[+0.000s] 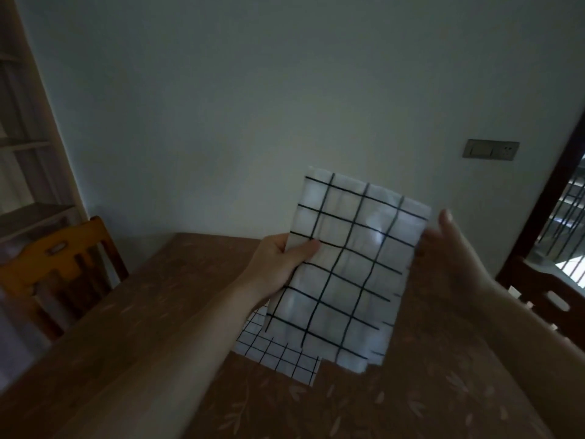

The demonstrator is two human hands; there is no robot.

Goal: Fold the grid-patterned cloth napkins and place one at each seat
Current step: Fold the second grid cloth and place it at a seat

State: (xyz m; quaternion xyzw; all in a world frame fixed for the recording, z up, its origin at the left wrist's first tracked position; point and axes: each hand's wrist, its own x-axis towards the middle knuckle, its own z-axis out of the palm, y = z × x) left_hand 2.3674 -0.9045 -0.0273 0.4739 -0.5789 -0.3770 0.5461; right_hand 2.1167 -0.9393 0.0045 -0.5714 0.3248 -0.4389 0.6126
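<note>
A left hand (278, 261) clamps its grip, thumb on top, on the 9 o'clock edge of a folded grid-patterned napkin (345, 274) held above the counter (152, 312). The right hand (449, 245) sits at the 3 o'clock edge, fingers hidden behind the cloth, grip unclear. A second grid napkin (278, 353) lies on the counter below, partly covered. Wooden chairs stand at 9 o'clock (60, 261) and 3 o'clock (550, 296).
</note>
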